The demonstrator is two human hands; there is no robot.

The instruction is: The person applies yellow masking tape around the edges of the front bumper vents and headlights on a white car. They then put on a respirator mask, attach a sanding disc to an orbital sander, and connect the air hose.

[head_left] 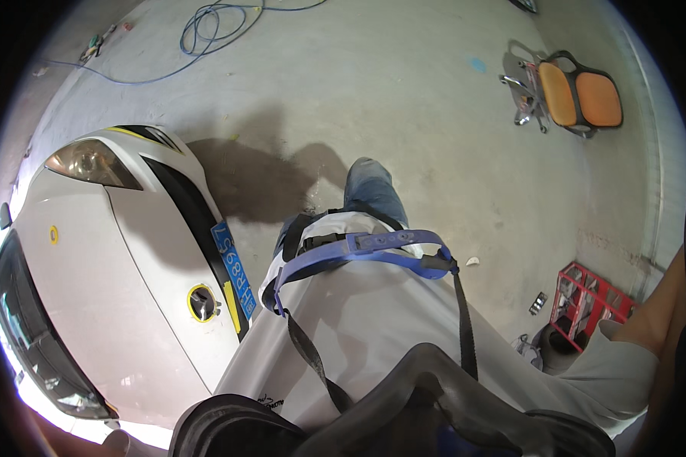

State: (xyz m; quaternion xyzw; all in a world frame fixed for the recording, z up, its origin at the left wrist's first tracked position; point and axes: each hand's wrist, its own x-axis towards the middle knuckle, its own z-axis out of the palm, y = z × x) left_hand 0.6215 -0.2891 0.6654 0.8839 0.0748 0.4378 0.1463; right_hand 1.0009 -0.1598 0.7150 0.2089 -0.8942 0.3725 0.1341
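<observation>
Neither of my hands is in the picture. My bare right arm (652, 316) comes out of a white sleeve at the right edge, and its hand is cut off from view. Low at the left rim a bit of my left sleeve (117, 442) shows, with the hand hidden. A blue plastic band (373, 242) with black straps hangs in front of my white shirt (373, 320). Close on my left stands a white car (76, 236), its front end towards me, with a headlight (91, 162) and a blue number plate (233, 270).
An orange and black swivel chair (579, 95) lies or stands at the far right. A red metal rack (587, 301) is on the floor at my right, with a dark round object (558, 346) beside it. A blue hose (206, 34) lies coiled at the far left.
</observation>
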